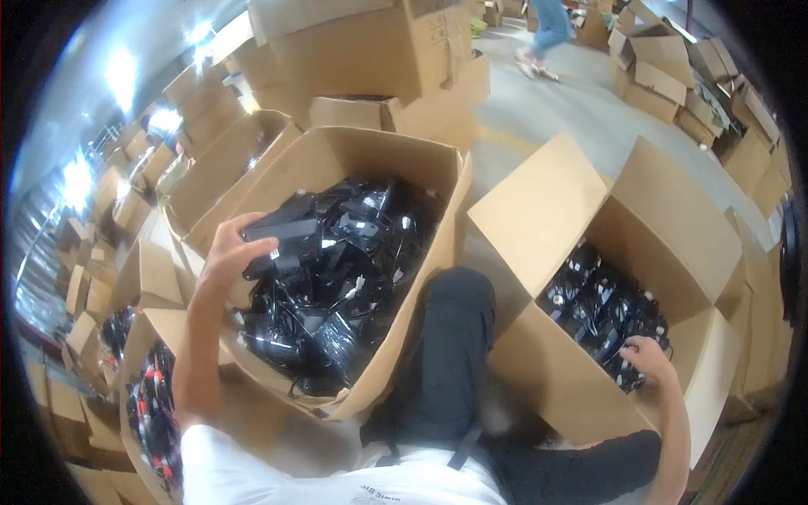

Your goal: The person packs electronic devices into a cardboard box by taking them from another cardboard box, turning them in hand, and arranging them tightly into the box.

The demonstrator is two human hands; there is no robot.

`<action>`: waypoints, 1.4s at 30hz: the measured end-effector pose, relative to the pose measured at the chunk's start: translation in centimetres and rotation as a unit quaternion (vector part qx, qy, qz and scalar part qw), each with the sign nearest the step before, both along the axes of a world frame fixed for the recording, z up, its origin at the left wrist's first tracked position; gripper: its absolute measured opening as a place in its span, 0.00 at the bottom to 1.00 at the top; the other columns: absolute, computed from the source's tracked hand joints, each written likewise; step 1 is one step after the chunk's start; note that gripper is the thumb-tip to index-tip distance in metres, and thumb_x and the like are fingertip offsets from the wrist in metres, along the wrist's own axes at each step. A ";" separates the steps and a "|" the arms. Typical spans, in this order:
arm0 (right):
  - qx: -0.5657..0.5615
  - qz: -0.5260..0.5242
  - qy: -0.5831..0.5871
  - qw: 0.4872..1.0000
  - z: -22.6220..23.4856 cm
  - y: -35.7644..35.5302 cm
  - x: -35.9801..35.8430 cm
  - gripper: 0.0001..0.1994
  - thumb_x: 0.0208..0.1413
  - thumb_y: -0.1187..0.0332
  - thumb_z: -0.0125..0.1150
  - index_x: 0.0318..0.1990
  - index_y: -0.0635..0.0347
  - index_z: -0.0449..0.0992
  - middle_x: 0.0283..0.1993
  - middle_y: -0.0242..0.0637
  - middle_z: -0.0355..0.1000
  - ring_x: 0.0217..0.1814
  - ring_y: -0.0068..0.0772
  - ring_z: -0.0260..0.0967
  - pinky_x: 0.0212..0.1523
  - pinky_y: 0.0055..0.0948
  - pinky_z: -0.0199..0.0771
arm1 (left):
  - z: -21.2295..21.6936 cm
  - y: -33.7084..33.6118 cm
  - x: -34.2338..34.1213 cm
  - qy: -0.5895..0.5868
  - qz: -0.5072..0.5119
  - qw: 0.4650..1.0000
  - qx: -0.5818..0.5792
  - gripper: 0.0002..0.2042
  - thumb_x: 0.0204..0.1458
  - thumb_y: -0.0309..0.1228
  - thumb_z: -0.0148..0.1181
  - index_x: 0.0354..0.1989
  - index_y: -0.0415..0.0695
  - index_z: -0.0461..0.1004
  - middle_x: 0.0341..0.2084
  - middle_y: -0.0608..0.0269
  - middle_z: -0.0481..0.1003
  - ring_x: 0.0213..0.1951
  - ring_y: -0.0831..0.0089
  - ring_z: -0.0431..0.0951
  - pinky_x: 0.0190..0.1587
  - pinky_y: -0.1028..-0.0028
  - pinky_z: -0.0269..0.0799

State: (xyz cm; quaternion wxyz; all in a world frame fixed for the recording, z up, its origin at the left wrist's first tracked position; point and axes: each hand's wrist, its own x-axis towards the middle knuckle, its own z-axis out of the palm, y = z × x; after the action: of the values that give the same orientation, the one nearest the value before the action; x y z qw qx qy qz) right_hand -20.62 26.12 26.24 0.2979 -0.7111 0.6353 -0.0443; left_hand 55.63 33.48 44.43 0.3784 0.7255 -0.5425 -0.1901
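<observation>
My left hand (225, 252) grips a flat black rectangular plastic part (290, 234) by its left edge, thumb on top, over the large open carton (391, 139). Beneath it lies a heap of glossy black plastic parts (349, 324), some with thin black cables and white connectors. To the right, my right hand (650, 360) reaches into a second open carton (661, 252). Its fingers are drawn together at the near edge of a pile of black cabled pieces (593, 295) with white plugs. What those fingers pinch, if anything, is too small to make out.
My dark-trousered leg (454, 320) stands between the two cartons. At lower left a box holds black and red parts (157, 412). More cartons (345, 59) are stacked behind and along both sides. A person's legs (547, 38) are on the grey floor at the far end.
</observation>
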 end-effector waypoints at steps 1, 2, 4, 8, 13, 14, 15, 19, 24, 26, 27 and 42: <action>-0.020 0.022 -0.011 0.999 0.2 -0.5 0.9 0.17 0.52 0.62 0.64 0.40 0.71 0.78 0.27 0.50 0.75 0.29 0.38 0.73 0.36 0.38 0.74 | 1.2 -0.1 0.1 -0.003 0.005 1.000 -0.008 0.22 0.45 0.26 0.71 0.51 0.32 0.78 0.38 0.60 0.80 0.38 0.75 0.79 0.44 0.76 0.75; -0.029 0.044 -0.015 0.998 1.1 -1.0 2.7 0.16 0.53 0.62 0.63 0.38 0.70 0.77 0.29 0.52 0.74 0.30 0.38 0.72 0.36 0.38 0.73 | 2.3 -0.2 0.7 0.006 0.026 1.000 -0.012 0.25 0.45 0.30 0.71 0.52 0.31 0.77 0.39 0.57 0.80 0.39 0.74 0.79 0.45 0.76 0.74; -0.035 0.055 -0.031 0.997 3.3 -2.1 6.2 0.16 0.54 0.62 0.63 0.39 0.70 0.76 0.30 0.53 0.74 0.31 0.39 0.72 0.37 0.38 0.73 | 4.3 -0.4 -0.7 -0.003 0.023 0.999 -0.048 0.25 0.49 0.36 0.70 0.52 0.30 0.77 0.39 0.58 0.81 0.39 0.75 0.79 0.43 0.76 0.74; -0.070 0.087 -0.106 0.988 6.6 -1.2 10.3 0.19 0.57 0.63 0.64 0.49 0.69 0.75 0.40 0.52 0.78 0.41 0.45 0.77 0.45 0.38 0.76 | 5.9 -4.2 -3.5 0.176 -0.050 0.976 -0.115 0.19 0.55 0.35 0.67 0.50 0.32 0.79 0.35 0.62 0.80 0.35 0.77 0.78 0.40 0.76 0.73; -0.194 0.092 -0.272 0.938 15.0 1.3 20.8 0.31 0.60 0.70 0.64 0.68 0.71 0.60 0.65 0.52 0.69 0.66 0.42 0.69 0.62 0.39 0.72 | 7.0 -7.8 -13.9 0.312 -0.076 0.934 -0.156 0.18 0.57 0.33 0.66 0.50 0.30 0.78 0.36 0.62 0.80 0.36 0.79 0.78 0.39 0.81 0.73; -0.218 0.086 -0.325 0.916 16.9 1.6 22.0 0.32 0.62 0.68 0.62 0.69 0.72 0.56 0.68 0.54 0.64 0.69 0.45 0.65 0.64 0.39 0.69 | 5.8 -9.3 -17.3 0.304 -0.088 0.925 -0.212 0.18 0.57 0.32 0.67 0.49 0.30 0.79 0.37 0.62 0.80 0.36 0.79 0.78 0.40 0.81 0.74; -0.168 0.036 -0.449 0.877 18.8 1.7 23.2 0.36 0.64 0.62 0.61 0.71 0.72 0.51 0.69 0.58 0.61 0.69 0.46 0.64 0.66 0.38 0.67 | 5.3 -10.1 -21.0 0.291 -0.095 0.913 -0.270 0.17 0.57 0.31 0.67 0.49 0.31 0.79 0.38 0.62 0.81 0.36 0.80 0.78 0.40 0.81 0.74; -0.199 -0.075 -0.609 0.764 20.7 -1.0 24.4 0.46 0.63 0.49 0.62 0.73 0.71 0.43 0.67 0.53 0.61 0.63 0.38 0.66 0.61 0.34 0.70 | 5.2 -9.7 -35.3 0.271 -0.109 0.894 -0.340 0.16 0.58 0.30 0.67 0.49 0.30 0.79 0.37 0.63 0.80 0.37 0.81 0.76 0.43 0.82 0.74; -0.245 -0.083 -0.653 0.712 20.1 -0.3 18.2 0.45 0.62 0.50 0.65 0.73 0.69 0.47 0.63 0.46 0.65 0.62 0.30 0.63 0.61 0.30 0.66 | 4.3 -9.9 -42.6 0.292 -0.192 0.870 -0.348 0.19 0.59 0.30 0.65 0.53 0.28 0.76 0.38 0.61 0.80 0.38 0.80 0.77 0.44 0.79 0.74; -0.322 -0.031 -0.620 0.715 19.2 -0.3 15.2 0.41 0.64 0.56 0.63 0.74 0.66 0.47 0.63 0.40 0.66 0.61 0.27 0.65 0.61 0.30 0.67 | 3.5 -11.2 -44.1 0.292 -0.282 0.867 -0.289 0.22 0.59 0.31 0.65 0.58 0.28 0.72 0.45 0.57 0.78 0.44 0.78 0.77 0.48 0.77 0.74; -0.326 -0.039 -0.611 0.720 19.0 -0.3 13.7 0.41 0.64 0.56 0.63 0.74 0.66 0.47 0.63 0.40 0.66 0.61 0.27 0.65 0.61 0.30 0.67 | 3.1 -11.9 -44.8 0.308 -0.329 0.854 -0.259 0.25 0.59 0.31 0.65 0.61 0.28 0.69 0.47 0.56 0.78 0.46 0.77 0.77 0.49 0.76 0.74; -0.220 -0.196 -0.346 0.891 8.5 -0.6 6.0 0.21 0.60 0.64 0.68 0.53 0.64 0.67 0.55 0.46 0.70 0.59 0.35 0.65 0.63 0.34 0.63 | -11.1 -18.2 -51.9 0.579 -0.395 0.600 0.385 0.35 0.67 0.62 0.27 0.65 0.47 0.65 0.53 0.53 0.76 0.52 0.60 0.80 0.54 0.56 0.79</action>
State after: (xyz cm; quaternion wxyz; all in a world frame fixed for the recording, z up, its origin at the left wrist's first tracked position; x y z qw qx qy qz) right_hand -14.63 25.56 34.75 0.3198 -0.5589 0.5929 -0.4835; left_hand 3.77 15.25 33.37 0.1875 0.2567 -0.3198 -0.8926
